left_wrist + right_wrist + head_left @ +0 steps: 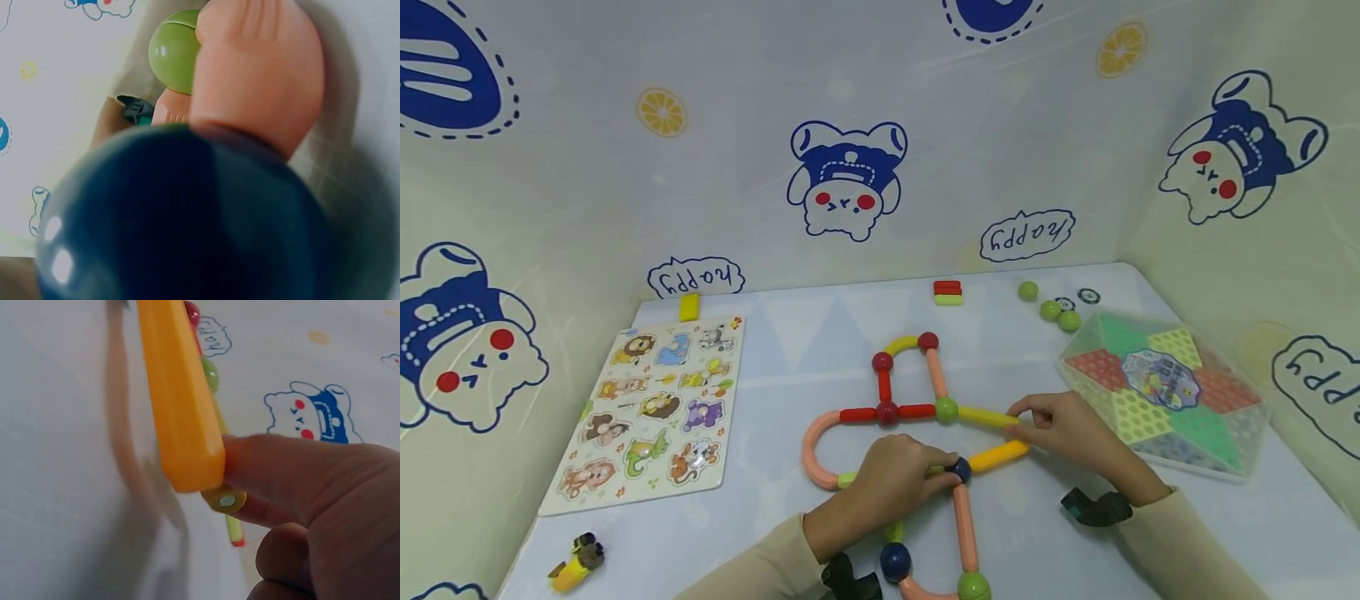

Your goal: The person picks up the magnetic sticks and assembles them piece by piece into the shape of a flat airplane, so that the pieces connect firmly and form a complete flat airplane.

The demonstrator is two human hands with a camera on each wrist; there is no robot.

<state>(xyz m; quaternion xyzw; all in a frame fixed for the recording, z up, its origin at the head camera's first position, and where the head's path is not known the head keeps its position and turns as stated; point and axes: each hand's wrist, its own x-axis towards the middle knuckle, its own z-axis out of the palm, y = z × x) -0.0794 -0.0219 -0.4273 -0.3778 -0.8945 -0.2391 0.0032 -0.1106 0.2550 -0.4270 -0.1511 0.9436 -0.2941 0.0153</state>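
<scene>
A flat figure of magnetic rods and balls lies on the table. My left hand [887,483] pinches a dark blue ball [958,470], which fills the lower part of the left wrist view. From that ball run an orange-yellow rod [997,456] and a peach rod [966,529]. My right hand [1078,433] pinches the free end of a yellow rod [977,416], joined at its other end to a green ball [947,409]. In the right wrist view, the orange-yellow rod's end overlaps the yellow rod's tip [226,500]. Red balls, red rods and a curved peach rod [811,450] form the rest.
An animal picture board [651,417] lies at left, a small yellow toy [576,562] before it. At right is a clear box [1165,392] with coloured panels. Several green balls [1050,310] and short red and green pieces [947,292] lie at the back.
</scene>
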